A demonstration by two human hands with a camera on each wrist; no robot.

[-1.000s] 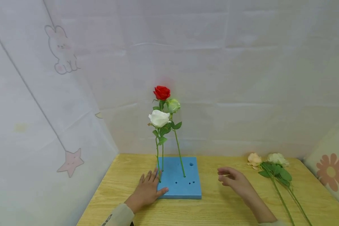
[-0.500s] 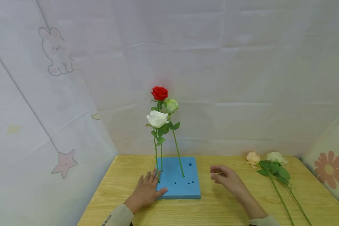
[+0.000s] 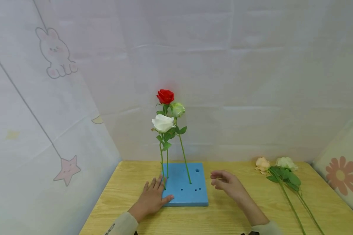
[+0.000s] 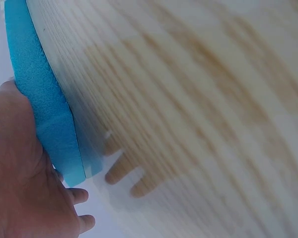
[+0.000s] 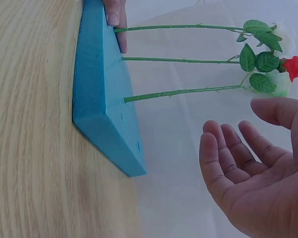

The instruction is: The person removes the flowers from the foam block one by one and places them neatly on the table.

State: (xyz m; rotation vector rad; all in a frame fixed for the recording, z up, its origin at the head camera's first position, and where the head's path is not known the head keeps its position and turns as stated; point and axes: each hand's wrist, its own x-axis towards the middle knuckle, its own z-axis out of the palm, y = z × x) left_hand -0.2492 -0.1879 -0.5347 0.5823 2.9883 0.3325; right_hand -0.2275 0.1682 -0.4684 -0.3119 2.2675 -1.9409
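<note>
A blue foam block [image 3: 191,195] lies on the table with three artificial roses standing in it: a red rose [image 3: 165,96], a pale green rose [image 3: 177,110] and a white rose [image 3: 163,123]. My left hand [image 3: 150,197] rests on the block's left edge, fingers spread and thumb on the top face; the left wrist view shows the palm beside the block's blue side [image 4: 44,94]. To the right of the block hovers my right hand [image 3: 229,186], holding nothing. In the right wrist view its loosely bent fingers [image 5: 228,153] are apart from the rose stems [image 5: 184,92].
A peach rose [image 3: 262,164] and another white rose [image 3: 286,163] lie on the table at the right, stems toward the front. Several small holes show in the block's top. White printed cloth [image 3: 253,81] hangs behind and at both sides of the wooden table [image 3: 182,222].
My right hand has moved left, closer to the block, with its fingers still loosely bent. The left hand stays on the block. The head view has shifted slightly.
</note>
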